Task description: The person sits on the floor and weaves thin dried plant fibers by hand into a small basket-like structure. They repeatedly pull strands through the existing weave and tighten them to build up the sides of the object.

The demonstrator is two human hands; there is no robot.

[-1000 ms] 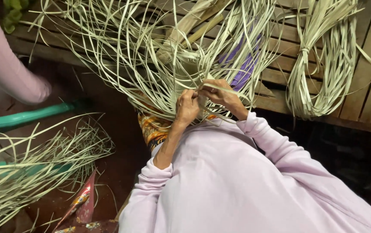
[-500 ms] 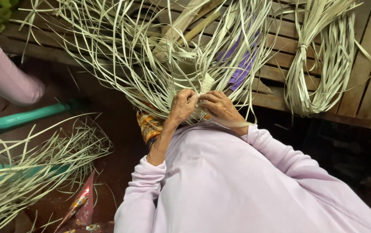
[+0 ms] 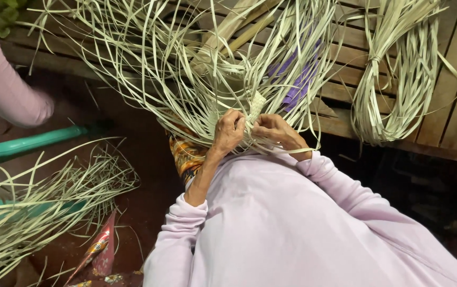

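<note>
Woven strip (image 3: 255, 109) is sitting at frame centre, pale narrow plait poking up between both hands, with loose leaf strands (image 3: 186, 69) fanning out from it toward 10, 12 and 2 o'clock.

Left hand (image 3: 229, 132) is curling closed around the strands just at 9 o'clock of the plait, knuckles up. Right hand (image 3: 277, 133) is pinching at the plait's base from 3 o'clock, fingers closed on strands; exact strand count is not readable.

Change vs a second ago: the hands are now sitting closer together and slightly higher against the fan, and the plait tip is showing clear between them where it was mostly covered. Judging from that, the weave is growing by small increments, with the hands re-gripping at the working edge.

Around it: a tied bundle of strands (image 3: 393, 79) is lying on the wooden slats (image 3: 451, 79) at 2 o'clock, well apart. Another loose pile (image 3: 32, 202) is lying at 8 o'clock beside a green tube (image 3: 26, 146). Someone else's sleeve (image 3: 5, 90) is hanging at 10 o'clock, not touching the work.
</note>
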